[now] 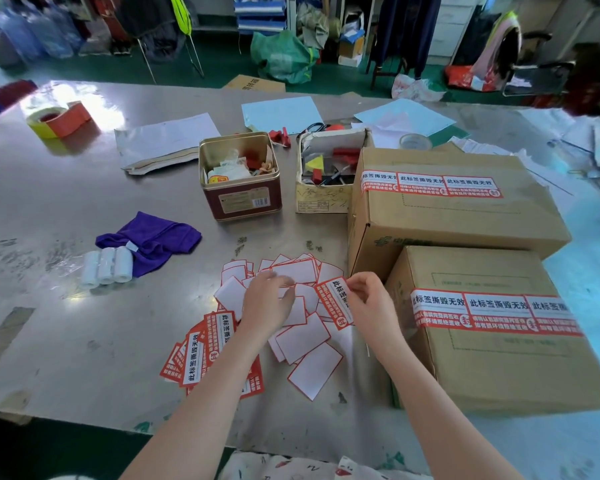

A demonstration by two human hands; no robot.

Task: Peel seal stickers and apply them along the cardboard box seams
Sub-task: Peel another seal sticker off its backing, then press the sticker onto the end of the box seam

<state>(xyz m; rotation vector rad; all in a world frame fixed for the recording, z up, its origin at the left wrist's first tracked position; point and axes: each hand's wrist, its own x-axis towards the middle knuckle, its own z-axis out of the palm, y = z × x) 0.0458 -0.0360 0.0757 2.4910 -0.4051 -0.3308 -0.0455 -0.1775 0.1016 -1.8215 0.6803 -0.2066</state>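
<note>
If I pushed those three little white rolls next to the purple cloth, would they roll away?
Probably a bit. The white rolls are round tubes lying on their sides on a smooth, shiny table, so a push across them could roll them. They lie packed side by side, so they may bump each other. The purple cloth beside them would likely stop them that way.

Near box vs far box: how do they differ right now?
The near box lies right by the right hand; the far box sits behind it, beside the white open carton. The near box's seal strip runs out of frame at the right; the far box's strip wraps over its left edge. Both are brown cardboard, closed, each showing three red-and-white seal stickers in a row on top.
</note>
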